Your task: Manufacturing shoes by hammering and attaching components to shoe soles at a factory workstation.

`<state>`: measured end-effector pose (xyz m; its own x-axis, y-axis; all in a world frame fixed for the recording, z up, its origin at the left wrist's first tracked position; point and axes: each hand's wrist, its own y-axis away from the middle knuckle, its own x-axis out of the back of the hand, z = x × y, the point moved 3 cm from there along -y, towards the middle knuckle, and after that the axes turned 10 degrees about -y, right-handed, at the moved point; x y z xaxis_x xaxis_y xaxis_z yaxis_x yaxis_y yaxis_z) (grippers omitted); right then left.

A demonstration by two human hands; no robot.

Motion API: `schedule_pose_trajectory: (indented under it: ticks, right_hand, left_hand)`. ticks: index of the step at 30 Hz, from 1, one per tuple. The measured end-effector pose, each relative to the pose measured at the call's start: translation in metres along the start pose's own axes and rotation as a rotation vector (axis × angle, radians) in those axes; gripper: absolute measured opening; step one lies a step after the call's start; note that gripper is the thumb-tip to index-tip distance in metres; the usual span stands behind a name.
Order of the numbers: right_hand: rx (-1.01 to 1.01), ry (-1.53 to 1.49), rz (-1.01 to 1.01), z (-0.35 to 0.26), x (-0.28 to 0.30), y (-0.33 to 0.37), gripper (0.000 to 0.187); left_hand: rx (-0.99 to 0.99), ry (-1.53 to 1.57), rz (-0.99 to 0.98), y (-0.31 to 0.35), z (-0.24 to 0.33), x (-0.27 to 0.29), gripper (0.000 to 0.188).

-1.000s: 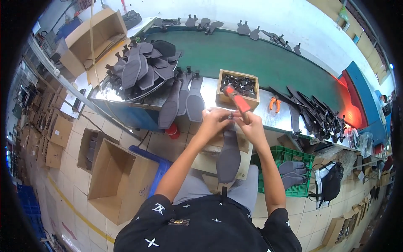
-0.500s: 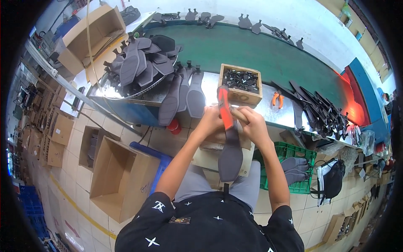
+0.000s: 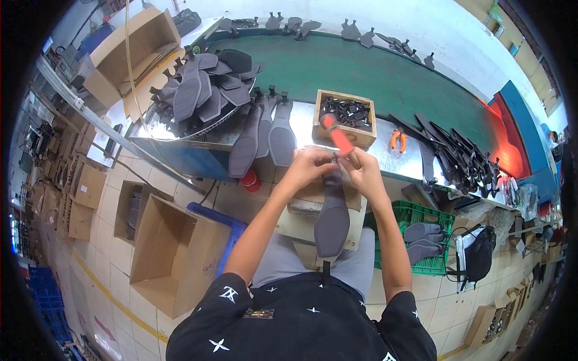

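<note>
A white emblem and a small rectangular label (image 3: 259, 313) sit on the front of the dark shirt (image 3: 289, 337); the lettering on the label is too small to read. Clock directions below are taken from the meeting point of the two hands.

The left hand (image 3: 308, 166) has its grip closed, fingertips pinched on the narrow end of one dark grey shoe sole (image 3: 332, 222). The right hand (image 3: 364, 173) has its grip closed about the handle of one red-headed hammer (image 3: 343, 143), its fingertips meeting the left ones; whether a small piece lies between them, I cannot tell. The sole runs to 6 o'clock, broad end nearest the person.

At 12 to 1 o'clock, on the metal table (image 3: 415, 157), stands one wooden box (image 3: 346, 139) of small black pieces, too many to count. Just past 2 o'clock lies one pair of orange-handled pliers (image 3: 398, 141); at 3, a heap of black strips (image 3: 460, 159). At 10 o'clock, three heeled soles (image 3: 281, 135) lie beside a wire basket (image 3: 211, 127) heaped with more, overlapping. Between 4 and 5, one green crate (image 3: 394, 262) holds at least three soles.
</note>
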<state>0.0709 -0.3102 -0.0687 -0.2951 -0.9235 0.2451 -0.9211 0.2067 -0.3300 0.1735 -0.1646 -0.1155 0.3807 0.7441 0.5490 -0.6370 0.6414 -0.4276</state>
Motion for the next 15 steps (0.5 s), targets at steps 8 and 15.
schedule_pose_trajectory:
  ticks: [8,15]
  right_hand:
    - [0.185,0.500,-0.047,-0.021,0.001,0.010,0.025]
    - [-0.076,0.022,0.168,-0.059,0.000,0.065,0.040]
  left_hand:
    - [0.089,-0.016,0.000,-0.003,0.026,0.013,0.036]
    - [0.194,0.219,-0.034,0.005,0.013,0.011,0.031]
